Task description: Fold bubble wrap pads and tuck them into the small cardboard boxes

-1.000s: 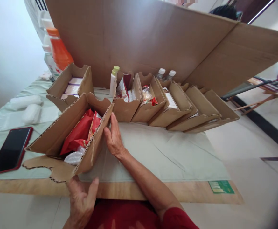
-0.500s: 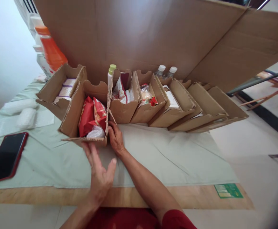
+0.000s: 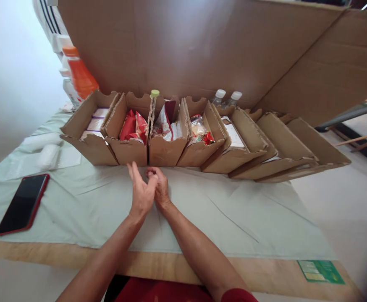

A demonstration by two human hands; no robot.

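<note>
My left hand (image 3: 142, 192) is just in front of the cardboard bin with red packets (image 3: 127, 152), its fingers stretched out and holding nothing. Close beside it, my right hand (image 3: 161, 186) has its fingers curled in, with no object showing in them. The left thumb reaches across to the right fingers. Inside the bin lie shiny red packets (image 3: 133, 126). To its left stands a bin with white boxes (image 3: 90, 151); to its right, a bin with a white and maroon packet (image 3: 166, 153).
Several more cardboard bins (image 3: 234, 161) lean to the right. Behind stand a tall cardboard panel (image 3: 186, 50), an orange bottle (image 3: 81, 77) and clear bottles (image 3: 218, 98). At left on the green cloth (image 3: 92, 209) lie a phone (image 3: 22, 203) and white wrapped rolls (image 3: 48, 156).
The bin with red packets has moved back into line with its neighbours. Both hands have come off it and closer together. The whole view has shifted slightly.
</note>
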